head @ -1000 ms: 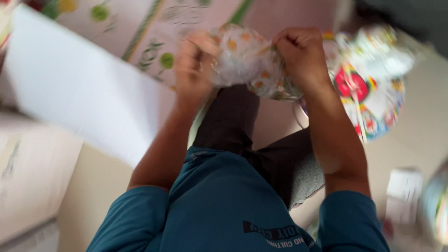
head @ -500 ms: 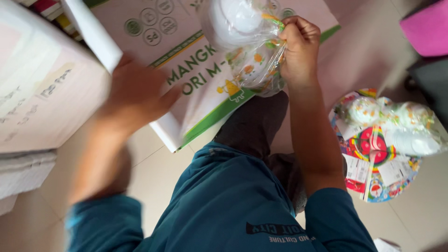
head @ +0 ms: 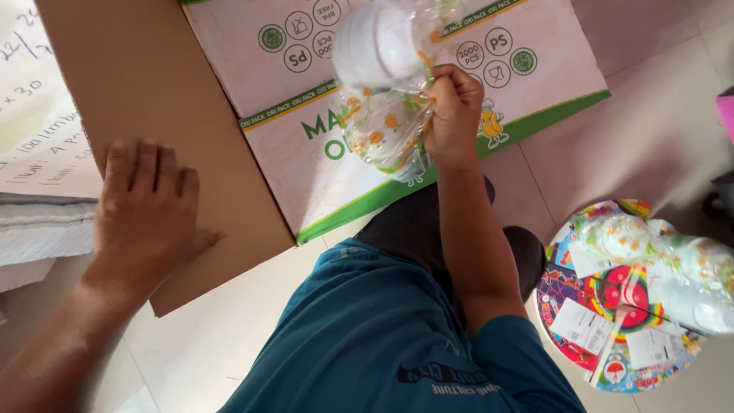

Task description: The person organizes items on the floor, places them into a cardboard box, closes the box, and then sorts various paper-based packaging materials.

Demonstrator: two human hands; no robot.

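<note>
My right hand (head: 453, 113) grips a clear plastic bag printed with small orange shapes (head: 382, 126); white round pieces (head: 372, 46) show through its upper part. It hangs over a flattened white and green cardboard box (head: 527, 84) on the floor. My left hand (head: 145, 210) lies flat, fingers together, on a plain brown cardboard flap (head: 145, 92) at the left. My blue shirt (head: 375, 336) and dark trousers (head: 405, 229) fill the lower middle.
A round, brightly coloured tray (head: 581, 287) at the lower right carries several more filled clear bags (head: 692, 268) and white paper tags (head: 581, 325). White sheets with handwriting (head: 34, 138) lie at the far left. The floor is pale tile (head: 657, 130).
My left hand let go of the bag, swung out to the left and came down flat on the brown flap. My right hand keeps the bag, now hanging lower over the box.
</note>
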